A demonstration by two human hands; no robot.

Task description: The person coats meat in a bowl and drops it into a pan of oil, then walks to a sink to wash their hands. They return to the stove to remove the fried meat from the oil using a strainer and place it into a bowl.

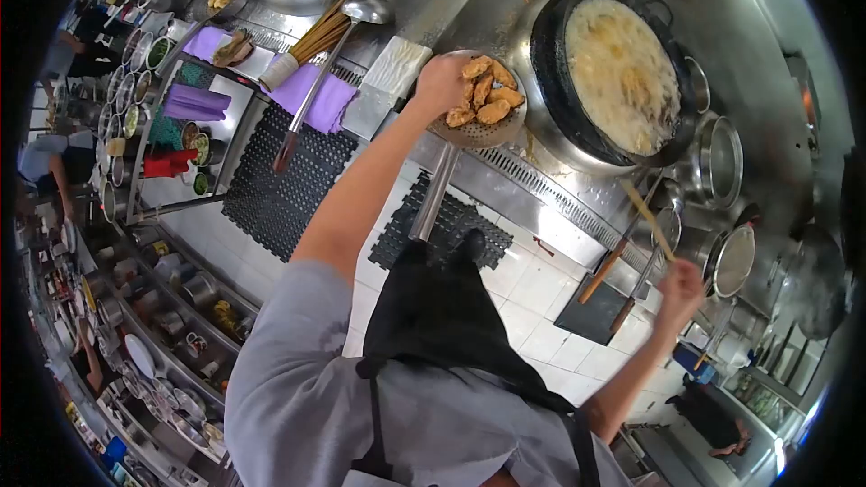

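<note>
My left hand (442, 83) is at the left side of a perforated skimmer (480, 133) that holds several browned fried pieces (492, 111), perhaps chicken. Its fingers are curled against the pieces, and what they pinch is hidden. The skimmer rests at the stove edge, its metal handle (437, 191) pointing down towards my apron. Over on the right, my right hand (681, 290) is closed around long wooden chopsticks (647, 216), whose tips reach towards the lower rim of a black wok (552, 81). Bubbling, foamy oil (622, 72) fills the wok, with food frying in it.
A ladle (365, 11), a bamboo brush (316, 36), purple cloths (316, 95) and a white folded cloth (397, 65) lie left of the skimmer. Wooden-handled tools (603, 275) and strainers (722, 162) are at right. Black mats (280, 162) cover parts of the tiled floor.
</note>
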